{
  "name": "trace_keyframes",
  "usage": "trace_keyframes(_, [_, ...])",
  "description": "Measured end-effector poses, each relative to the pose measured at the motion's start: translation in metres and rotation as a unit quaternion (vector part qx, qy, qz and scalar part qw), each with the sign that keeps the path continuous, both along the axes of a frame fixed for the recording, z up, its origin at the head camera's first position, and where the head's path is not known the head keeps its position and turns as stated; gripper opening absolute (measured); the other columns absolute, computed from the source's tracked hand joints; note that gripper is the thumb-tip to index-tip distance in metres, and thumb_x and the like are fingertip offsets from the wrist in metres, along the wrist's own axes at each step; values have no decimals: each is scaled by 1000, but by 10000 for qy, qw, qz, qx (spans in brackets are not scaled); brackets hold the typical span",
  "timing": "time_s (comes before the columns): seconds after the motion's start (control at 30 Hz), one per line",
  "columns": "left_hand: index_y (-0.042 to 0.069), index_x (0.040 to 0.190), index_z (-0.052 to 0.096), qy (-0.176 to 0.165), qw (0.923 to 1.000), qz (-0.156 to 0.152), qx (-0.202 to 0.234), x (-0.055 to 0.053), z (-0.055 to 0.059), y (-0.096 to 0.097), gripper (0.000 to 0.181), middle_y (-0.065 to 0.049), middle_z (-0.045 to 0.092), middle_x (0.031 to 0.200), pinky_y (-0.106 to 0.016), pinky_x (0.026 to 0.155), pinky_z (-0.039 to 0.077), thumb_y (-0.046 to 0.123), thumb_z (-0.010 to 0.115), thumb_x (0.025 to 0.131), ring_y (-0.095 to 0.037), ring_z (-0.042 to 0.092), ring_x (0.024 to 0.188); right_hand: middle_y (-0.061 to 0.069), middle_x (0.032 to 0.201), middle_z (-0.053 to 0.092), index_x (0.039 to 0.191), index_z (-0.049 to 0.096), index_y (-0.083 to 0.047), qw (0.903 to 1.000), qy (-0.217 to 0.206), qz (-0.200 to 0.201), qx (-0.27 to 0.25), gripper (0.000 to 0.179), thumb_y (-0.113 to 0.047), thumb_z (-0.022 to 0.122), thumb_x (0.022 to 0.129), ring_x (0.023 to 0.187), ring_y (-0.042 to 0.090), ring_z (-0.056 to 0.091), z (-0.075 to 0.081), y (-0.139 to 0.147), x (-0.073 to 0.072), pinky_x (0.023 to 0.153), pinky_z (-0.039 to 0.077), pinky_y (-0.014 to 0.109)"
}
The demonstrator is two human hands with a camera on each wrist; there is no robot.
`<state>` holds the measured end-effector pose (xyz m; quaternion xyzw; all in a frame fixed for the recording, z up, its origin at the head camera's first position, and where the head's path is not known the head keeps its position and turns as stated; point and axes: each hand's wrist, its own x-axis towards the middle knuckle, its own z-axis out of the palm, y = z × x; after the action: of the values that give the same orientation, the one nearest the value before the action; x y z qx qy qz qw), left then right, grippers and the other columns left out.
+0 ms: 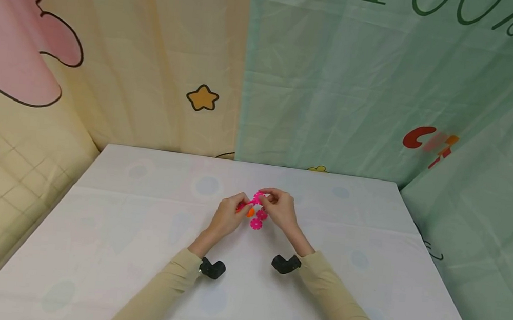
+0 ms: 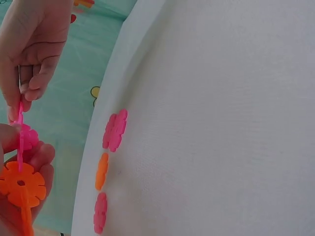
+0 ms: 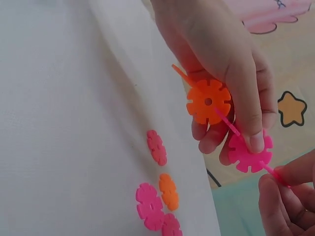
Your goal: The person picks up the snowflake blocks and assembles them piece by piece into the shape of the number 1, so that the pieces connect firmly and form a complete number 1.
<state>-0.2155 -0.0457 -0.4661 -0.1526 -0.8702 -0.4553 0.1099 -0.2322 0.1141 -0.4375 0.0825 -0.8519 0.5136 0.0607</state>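
Observation:
My left hand [image 1: 227,215] holds a small chain of slotted plastic flower discs, its thumb pressing on a pink disc [image 3: 250,152]. An orange disc [image 3: 208,102] joins that pink one by its slots, and another orange disc [image 2: 27,216] crosses it on the far side. My right hand [image 1: 279,209] pinches one more pink disc [image 3: 270,170], seen edge-on, which meets the edge of the thumbed one. The fingertips partly hide this joint. Below the hands, loose pink discs [image 1: 256,224] and an orange disc [image 3: 169,191] lie on the table.
A white cloth with faint coloured spots covers the table [image 1: 136,251]. A reddish-pink disc [image 3: 157,147] lies beside the loose orange one. Black wrist cameras [image 1: 212,269] sit at both cuffs. Printed curtains [image 1: 328,84] hang behind the table's far edge and along its sides.

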Motion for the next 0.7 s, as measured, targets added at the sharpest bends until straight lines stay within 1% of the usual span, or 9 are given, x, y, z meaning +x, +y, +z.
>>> trace_keyframes(0.1, [7,90,63,147,9998,-23,101,0,1,1,7,-6,67,79,-21,67,50,13,64,92,-14,56,70,12,66,61,102,72,-2,9999,95,-65,28,17,-5,64,88,50,12,54,2,-2,1,49,45,19])
trace_keyframes(0.2, [6,89,63,301,9995,-9,116,-1,1,1,7,-8,67,79,-22,67,51,12,64,91,-15,56,70,11,63,59,101,72,-1,9999,39,-121,-86,17,-5,63,88,49,12,53,3,-3,1,47,44,19])
trace_keyframes(0.27, [6,88,62,369,9993,-3,98,-1,2,0,7,-9,67,78,-22,67,51,12,65,91,-15,55,69,9,62,59,101,72,0,9997,-69,-126,-214,17,-5,63,87,50,16,56,3,-5,1,47,43,19])
trace_keyframes(0.33, [5,87,62,427,9991,-11,78,-1,2,0,8,-10,66,77,-22,66,50,11,65,91,-15,55,69,8,61,60,101,72,0,9992,-170,-126,-345,17,-4,63,87,52,24,60,2,-5,1,46,43,19])
trace_keyframes(0.47, [5,86,62,533,9985,-86,89,-2,4,-1,8,-9,65,75,-23,64,48,12,65,90,-15,54,67,8,61,61,101,72,1,9984,-233,-98,-512,18,-4,63,87,63,38,65,0,-4,0,48,46,20])
trace_keyframes(0.57, [5,87,62,502,9986,-117,130,-2,5,-1,8,-9,65,76,-22,64,47,11,66,90,-14,53,67,8,63,62,102,71,1,9978,-286,-17,-591,18,-6,64,88,68,43,66,0,-1,-2,53,51,21])
trace_keyframes(0.7, [5,89,62,259,9995,-95,155,-2,5,0,8,-9,65,77,-21,63,46,12,66,90,-15,52,68,8,66,62,105,71,-1,9968,-528,81,-587,19,-10,64,89,70,42,66,2,2,-3,58,54,21])
